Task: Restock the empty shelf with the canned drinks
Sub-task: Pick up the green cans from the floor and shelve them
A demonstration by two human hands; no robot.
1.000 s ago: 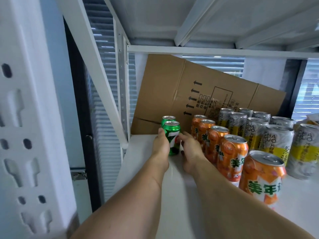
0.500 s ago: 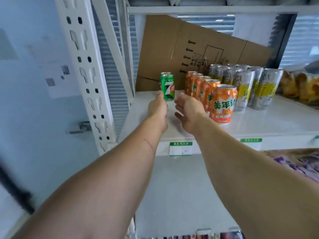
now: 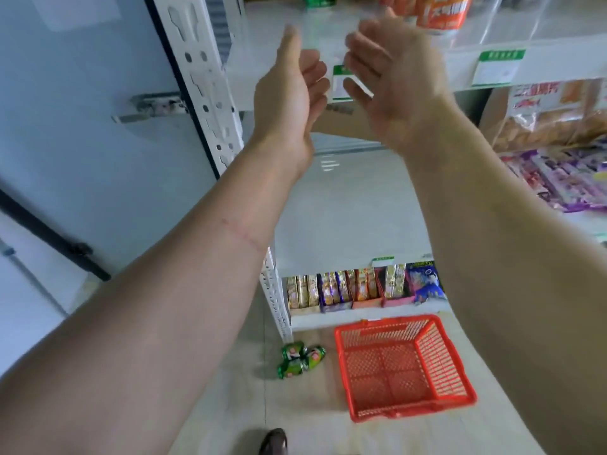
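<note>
We note the shelf (image 3: 410, 31) at top, an orange can (image 3: 443, 11) on its front edge. Below the shelf, a red basket (image 3: 404, 366) sits on the floor, three green cans (image 3: 300, 357) lying left of it. Left hand (image 3: 289, 93) and right hand (image 3: 394, 83), before the shelf, fingers relaxed, hold nothing.

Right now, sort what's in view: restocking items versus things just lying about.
For the job: green cans on the floor; orange can on the upper shelf; red basket, empty.

Lying about: snack boxes; purple packets; bagged snacks.
</note>
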